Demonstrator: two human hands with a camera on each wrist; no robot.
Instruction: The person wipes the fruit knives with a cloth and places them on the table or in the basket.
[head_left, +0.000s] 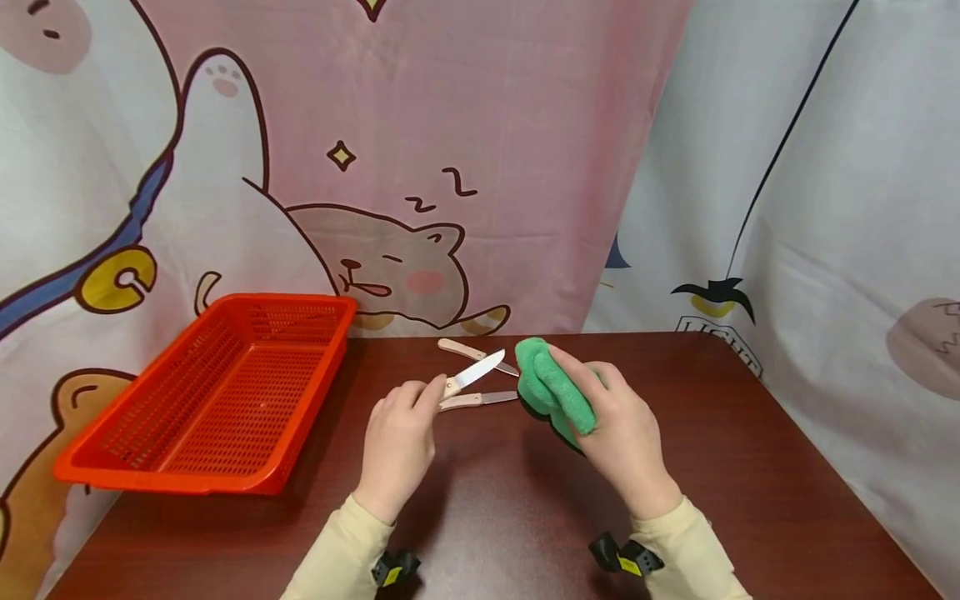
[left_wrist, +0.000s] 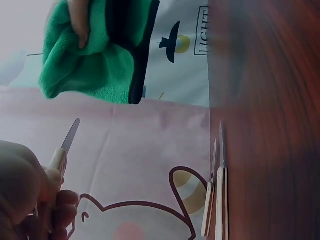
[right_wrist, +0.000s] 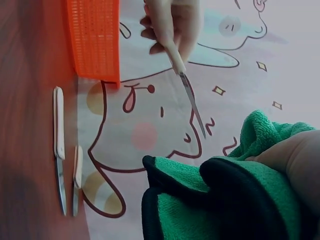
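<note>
My left hand [head_left: 401, 437] grips a small knife [head_left: 480, 370] by its pale handle, the blade pointing up and to the right. A folded green cloth [head_left: 551, 387] with dark edging is held in my right hand [head_left: 622, 433], a short gap away from the knife's tip. In the right wrist view the cloth [right_wrist: 235, 200] hangs in loose folds below the blade [right_wrist: 192, 105]. Two more pale-handled knives lie on the table behind the hands: a farther knife [head_left: 461, 347] and a nearer knife [head_left: 468, 401], their blades toward the right.
An orange perforated plastic basket [head_left: 303, 400] stands on the left of the dark brown table [head_left: 750, 467]. Behind the table hangs a curtain [head_left: 540, 167] with cartoon animals. Both wrists carry small black camera straps.
</note>
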